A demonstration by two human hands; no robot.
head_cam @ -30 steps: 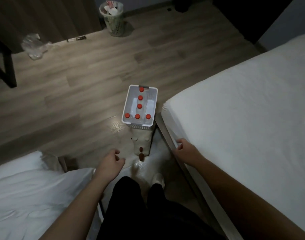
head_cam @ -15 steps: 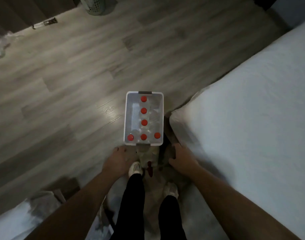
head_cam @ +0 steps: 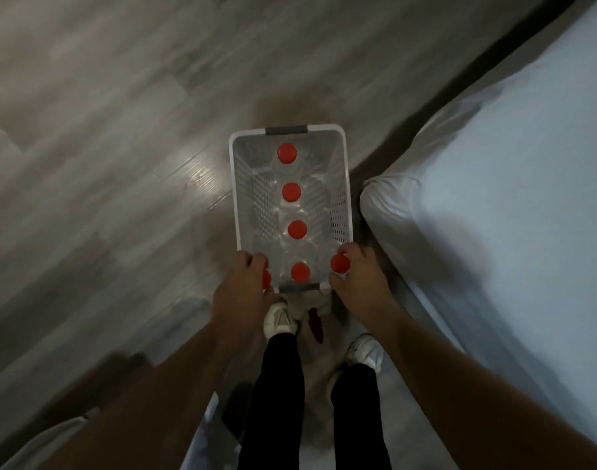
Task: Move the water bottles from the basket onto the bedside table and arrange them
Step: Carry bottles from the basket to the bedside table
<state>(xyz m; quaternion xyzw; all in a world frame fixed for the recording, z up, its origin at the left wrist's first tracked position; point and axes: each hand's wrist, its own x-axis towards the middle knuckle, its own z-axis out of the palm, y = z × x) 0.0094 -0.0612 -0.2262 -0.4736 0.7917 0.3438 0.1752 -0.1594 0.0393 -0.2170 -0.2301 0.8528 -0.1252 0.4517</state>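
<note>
Over on the left lies bare wooden floor point(head_cam: 87, 164), streaked with glare. Next comes the left hand point(head_cam: 241, 286), fingers curled over the near-left bottle point(head_cam: 266, 279) so that only a sliver of its red cap shows; it reads as a grasp round the neck. That bottle stands in the near-left corner of the white basket point(head_cam: 234, 198), which sits on something pale and low that I cannot make out. Down the basket's middle runs a row of four more bottles point(head_cam: 297, 229), upright, red caps up and close together. At the near-right corner the right hand point(head_cam: 360, 283) grasps the near-right bottle point(head_cam: 340, 263), thumb on the near side of the cap and fingers on the far side. Just beside the basket's right wall is the corner of a bed point(head_cam: 493, 198). No surface to receive the bottles is in view.

The risks, as I judge them: both hands lift from one end (the basket's near end), so a bottle snagging on the perforated wall could tip the basket off its perch. Neck grips are thin, so a full bottle may slip. A pulled bottle could also topple the middle row.
</note>
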